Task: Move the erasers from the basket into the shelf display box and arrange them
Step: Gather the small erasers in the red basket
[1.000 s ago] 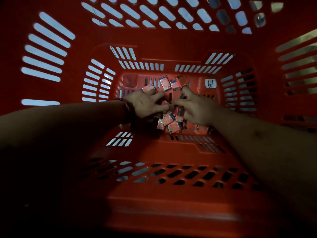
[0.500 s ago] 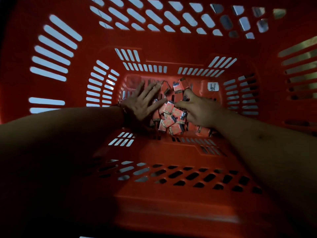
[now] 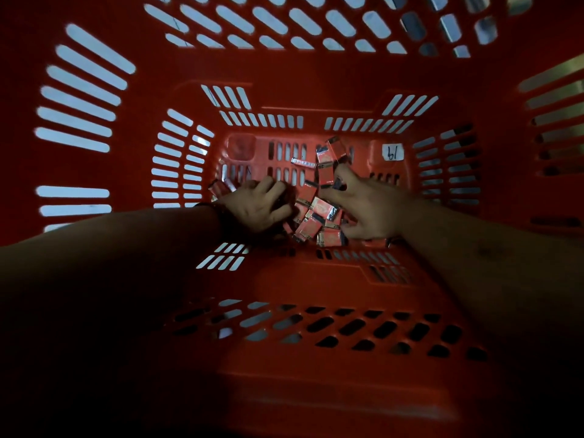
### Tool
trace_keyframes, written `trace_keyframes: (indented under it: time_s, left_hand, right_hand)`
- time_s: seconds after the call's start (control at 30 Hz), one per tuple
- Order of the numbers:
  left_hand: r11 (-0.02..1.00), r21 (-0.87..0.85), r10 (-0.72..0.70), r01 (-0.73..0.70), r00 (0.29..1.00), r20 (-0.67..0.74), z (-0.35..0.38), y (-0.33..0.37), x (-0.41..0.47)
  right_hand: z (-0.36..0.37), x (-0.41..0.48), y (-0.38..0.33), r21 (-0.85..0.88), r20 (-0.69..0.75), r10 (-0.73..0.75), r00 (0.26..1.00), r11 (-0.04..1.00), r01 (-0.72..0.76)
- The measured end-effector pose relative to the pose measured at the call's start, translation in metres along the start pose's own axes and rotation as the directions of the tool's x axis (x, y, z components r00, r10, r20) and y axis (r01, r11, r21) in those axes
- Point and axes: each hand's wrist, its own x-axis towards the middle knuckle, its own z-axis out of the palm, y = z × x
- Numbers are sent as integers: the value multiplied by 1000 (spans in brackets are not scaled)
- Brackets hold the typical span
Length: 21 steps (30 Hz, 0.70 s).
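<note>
Erasers: small flat rectangular erasers in red-and-dark wrappers, lying loose in a jumbled pile on the floor of the basket, towards its near side, with a few strays further back.
Container: deep red slotted plastic basket; a small white label is stuck on its floor at the far right.
Left hand: palm down on the basket floor, on the left edge of the pile. Fingers curled inward and close together over the erasers; whether any eraser is gripped under the palm cannot be told.
Left-side strays: two or three wrapped erasers just beyond the left hand's knuckles, touching or nearly touching it.
Right hand: palm down on the right edge of the pile, fingers spread fairly wide and reaching left over the erasers; a firm grip is not visible.
Key relation: the pile lies between the two hands, to the right of the left fingers and to the left of the right fingers. Both hands are about equally near.
Long axes: mixed; no common direction. One upright-lying eraser points away from the person, just beside the right fingertips.
Judged step: gathering the pile together for a scoop.
Display box: not in view.
Risk: flat, slick wrappers may slip out of a two-handed scoop.
</note>
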Motion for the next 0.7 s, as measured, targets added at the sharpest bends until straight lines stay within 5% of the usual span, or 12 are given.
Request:
trace_keyframes:
  time_s: [0.13,0.33,0.57,0.7]
  left_hand:
    - [996,29,-85,81,973,215,-10,9,4]
    - [993,58,-104,106,994,-29,-3,11,1]
    - [953,-97,-283,288,957,65,-7,11,15]
    - [895,-185,-383,406,912,147,-13,-1,31]
  right_hand:
    - [0,2,-12,-10,-3,54,999,998,-54]
    - [1,8,-18,19,-21,171,985,985,-171]
    - [1,10,-22,121,-37,244,969,964,-238]
    - [-1,11,-15,348,-67,269,961,909,-230]
